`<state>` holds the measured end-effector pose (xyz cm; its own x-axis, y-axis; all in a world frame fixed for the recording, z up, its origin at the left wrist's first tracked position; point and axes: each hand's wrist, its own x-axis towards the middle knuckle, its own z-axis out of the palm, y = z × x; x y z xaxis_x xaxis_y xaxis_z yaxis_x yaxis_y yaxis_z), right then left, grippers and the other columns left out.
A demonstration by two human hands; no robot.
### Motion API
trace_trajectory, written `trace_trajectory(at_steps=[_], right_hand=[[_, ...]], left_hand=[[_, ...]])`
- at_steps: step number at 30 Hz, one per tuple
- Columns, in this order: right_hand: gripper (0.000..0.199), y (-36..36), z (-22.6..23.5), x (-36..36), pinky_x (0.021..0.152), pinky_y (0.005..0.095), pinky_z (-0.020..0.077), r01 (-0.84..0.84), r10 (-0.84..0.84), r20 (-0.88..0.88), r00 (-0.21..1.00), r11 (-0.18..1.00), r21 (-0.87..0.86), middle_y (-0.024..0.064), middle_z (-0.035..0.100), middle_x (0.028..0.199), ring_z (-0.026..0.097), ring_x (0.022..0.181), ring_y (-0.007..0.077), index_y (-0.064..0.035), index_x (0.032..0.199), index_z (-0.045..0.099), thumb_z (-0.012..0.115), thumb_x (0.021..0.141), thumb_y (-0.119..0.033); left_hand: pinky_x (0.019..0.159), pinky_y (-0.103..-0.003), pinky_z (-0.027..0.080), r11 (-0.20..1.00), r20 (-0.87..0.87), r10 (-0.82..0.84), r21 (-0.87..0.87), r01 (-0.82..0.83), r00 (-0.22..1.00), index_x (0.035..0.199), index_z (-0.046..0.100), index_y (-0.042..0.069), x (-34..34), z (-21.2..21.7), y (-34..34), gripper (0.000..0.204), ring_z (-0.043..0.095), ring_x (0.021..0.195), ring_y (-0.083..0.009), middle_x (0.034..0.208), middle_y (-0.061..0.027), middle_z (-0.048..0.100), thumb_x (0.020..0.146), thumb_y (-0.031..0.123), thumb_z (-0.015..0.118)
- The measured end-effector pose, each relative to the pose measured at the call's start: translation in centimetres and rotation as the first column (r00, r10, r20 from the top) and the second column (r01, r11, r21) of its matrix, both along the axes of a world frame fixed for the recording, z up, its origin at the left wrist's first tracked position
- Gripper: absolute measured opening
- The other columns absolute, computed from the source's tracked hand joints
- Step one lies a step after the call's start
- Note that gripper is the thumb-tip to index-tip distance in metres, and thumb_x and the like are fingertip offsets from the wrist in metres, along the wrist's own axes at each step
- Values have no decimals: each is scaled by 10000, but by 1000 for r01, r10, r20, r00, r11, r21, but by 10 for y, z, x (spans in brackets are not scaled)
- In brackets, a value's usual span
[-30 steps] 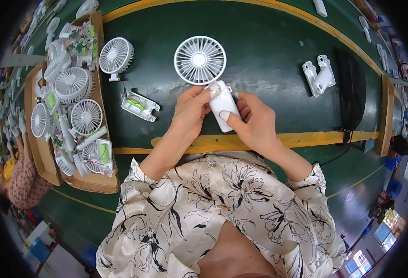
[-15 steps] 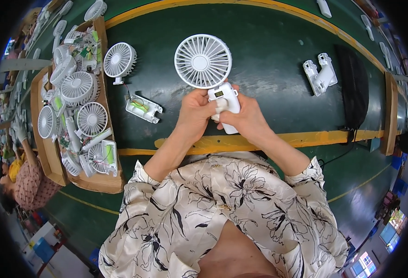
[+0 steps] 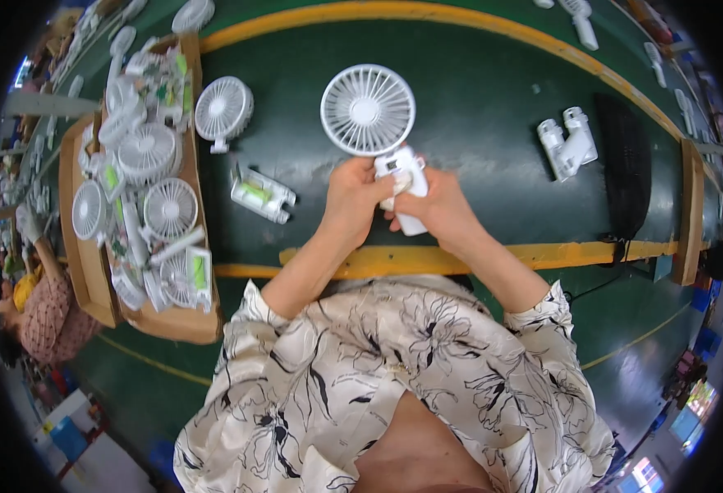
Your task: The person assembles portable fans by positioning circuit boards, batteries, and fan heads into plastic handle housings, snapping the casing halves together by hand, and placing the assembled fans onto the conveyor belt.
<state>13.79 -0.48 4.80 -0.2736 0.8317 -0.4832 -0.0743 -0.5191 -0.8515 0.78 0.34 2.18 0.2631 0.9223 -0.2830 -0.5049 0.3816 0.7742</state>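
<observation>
the white handheld fan (image 3: 386,149) is being held by both hands above the green bench top (image 3: 493,82), close to the near yellow edge (image 3: 525,255); contact w/ the bench cannot be told. the round grille (image 3: 368,109) is being faced up twd the cam at the far end; the handle (image 3: 415,182) is being pointed back twd the wearer. the long axis is being angled slightly, far l. to near r. a small dark window (image 3: 392,164) is being left exposed at the handle's upper end.

the handle is being gripped from the l. by the l. hand (image 3: 351,197) & from the r. by the r. hand (image 3: 447,207). both thumbs are being set over the front face, below the window. fingers of both hands are being clamped on the handle; those behind it are being partly hidden, so exact placement cannot be told. forearms are being angled inward from lower l. & lower r., converging at the handle.

a 2nd fan head (image 3: 224,109) & an open shell w/ green cell (image 3: 264,195) are being supported at l., beside a cardboard box (image 3: 187,327) of fan parts. white shell pieces (image 3: 573,156) & a long black item (image 3: 622,164) are being supported at r., well apart from the hands.
</observation>
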Motion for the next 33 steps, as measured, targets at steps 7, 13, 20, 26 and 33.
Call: trace_trajectory(at_steps=[7,13,20,26,33], right_hand=[[260,45,-9,35,492,263,473,67,-76,75,994,991,116,96,588,722,574,544,151,41,897,538,613,675,-71],[474,149,-2,86,493,304,478,211,-420,358,834,842,496,146,598,815,600,581,207,-36,1128,492,610,680,-139],[428,284,-35,178,748,452,441,-125,-755,654,46,645,754,205,460,1025,505,914,374,-73,1126,466,547,771,-298],[492,304,-34,64,850,466,365,-521,-844,495,207,332,786,184,440,1153,431,1045,351,-37,1127,470,621,713,-257],[520,371,-31,-56,856,444,378,-333,-614,613,498,517,789,220,455,1126,433,1034,380,7,1168,440,531,763,-306]], left_hand=[[672,-232,469,960,-245,98,278,-27,965,1127,487,-42,-4,-28,15,321,568,779,-114,979,-123,603,824,63,485],[514,-183,415,961,-567,201,274,-47,799,938,618,6,-3,-33,8,175,513,565,-51,735,-56,642,820,79,510],[592,-232,477,900,-611,254,434,48,750,881,621,-11,8,-35,13,123,618,639,-119,689,-88,639,803,58,557],[565,-251,474,878,-629,280,473,71,725,865,605,-15,-2,-33,16,111,617,622,-158,697,-100,622,795,50,549],[568,-282,476,856,-632,299,509,93,715,859,604,-11,0,-37,17,110,611,619,-207,709,-112,618,777,40,553]])
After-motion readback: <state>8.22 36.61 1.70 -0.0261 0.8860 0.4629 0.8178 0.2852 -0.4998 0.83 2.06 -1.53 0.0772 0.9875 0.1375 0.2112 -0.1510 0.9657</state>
